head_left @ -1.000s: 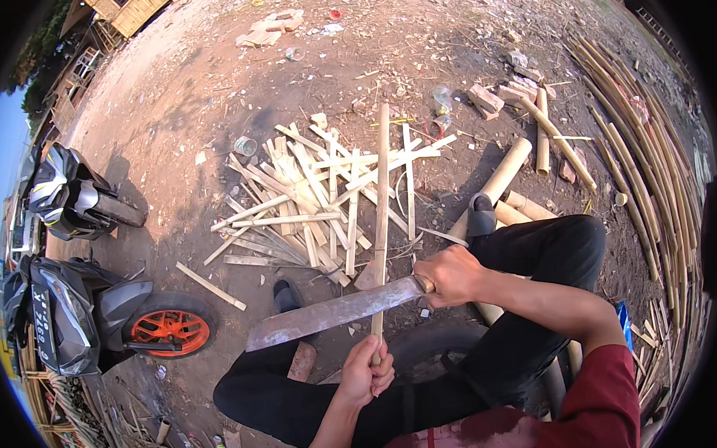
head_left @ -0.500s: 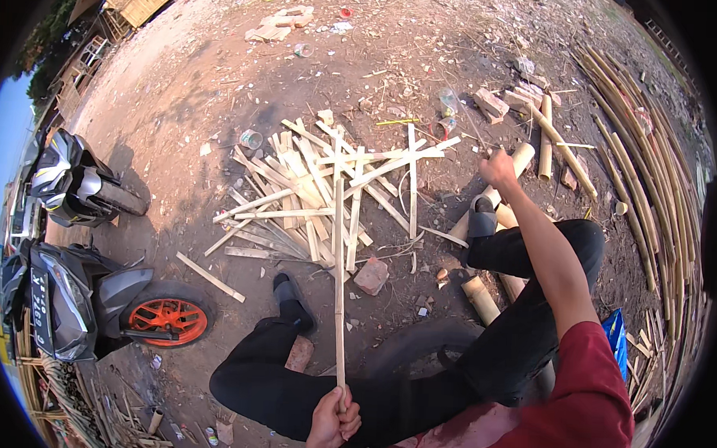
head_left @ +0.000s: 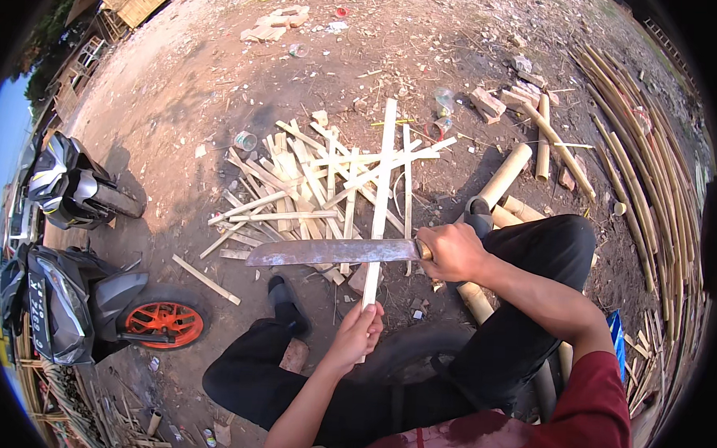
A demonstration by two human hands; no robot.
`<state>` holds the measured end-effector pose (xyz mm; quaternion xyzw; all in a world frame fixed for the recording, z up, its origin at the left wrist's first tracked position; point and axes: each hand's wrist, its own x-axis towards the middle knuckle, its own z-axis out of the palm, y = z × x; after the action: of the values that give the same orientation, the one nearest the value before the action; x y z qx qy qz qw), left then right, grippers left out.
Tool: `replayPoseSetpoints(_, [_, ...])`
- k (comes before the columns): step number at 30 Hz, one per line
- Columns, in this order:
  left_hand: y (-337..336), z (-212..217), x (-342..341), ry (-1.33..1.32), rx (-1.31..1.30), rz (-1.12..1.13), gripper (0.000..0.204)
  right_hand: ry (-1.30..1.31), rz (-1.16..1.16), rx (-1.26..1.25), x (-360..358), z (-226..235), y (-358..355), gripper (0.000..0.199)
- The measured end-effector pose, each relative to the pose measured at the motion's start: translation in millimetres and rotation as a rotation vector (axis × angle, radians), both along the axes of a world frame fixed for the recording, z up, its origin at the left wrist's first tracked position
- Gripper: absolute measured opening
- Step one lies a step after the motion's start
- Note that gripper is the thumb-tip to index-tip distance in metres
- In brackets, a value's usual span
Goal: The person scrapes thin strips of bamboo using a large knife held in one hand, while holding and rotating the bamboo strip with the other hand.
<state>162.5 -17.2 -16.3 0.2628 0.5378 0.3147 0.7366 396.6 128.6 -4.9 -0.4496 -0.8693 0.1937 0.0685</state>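
Note:
My left hand (head_left: 353, 336) is closed around the lower end of a long, pale split bamboo strip (head_left: 385, 170), which points away from me and leans slightly right. In my right hand (head_left: 456, 254) is the handle of a machete (head_left: 326, 253), its broad, stained blade lying level and pointing left. The blade crosses in front of the strip a little above my left hand; whether they touch, I cannot tell. Beyond the blade, a loose heap of similar bamboo strips (head_left: 305, 175) lies on the dirt, partly hidden behind the strip and blade.
Thick bamboo pieces (head_left: 506, 174) lie by my right foot, near broken bricks (head_left: 487, 102). Long bamboo poles (head_left: 648, 179) stretch along the right. Two motorbikes stand at left, one with an orange wheel (head_left: 164, 316). A tyre (head_left: 409, 348) lies between my legs.
My right hand has come down and left, bringing the machete across the strip. My left hand has risen slightly, and the strip has swung right, now showing its paler face.

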Motion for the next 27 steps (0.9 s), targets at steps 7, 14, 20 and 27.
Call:
replayPoseSetpoints(7, [-27, -4, 16, 0.821, 0.35, -0.083, 0.037, -0.063, 0.016, -0.021, -7, -17, -5, 0.029])
replayPoseSetpoints(14, [-116, 44, 2, 0.83, 0.133, -0.242, 0.037, -0.141, -0.629, 0.11, 62, -56, 100, 0.027])
replayPoseSetpoints(20, [-142, 6, -19, 0.651, 0.063, 0.003, 0.044, 0.004, -0.691, 0.077, 104, -36, 114, 0.031])
replayPoseSetpoints(27, [-97, 3, 4, 0.706, 0.277, -0.035, 0.039, -0.048, 0.202, -0.08, -20, 20, -47, 0.028])
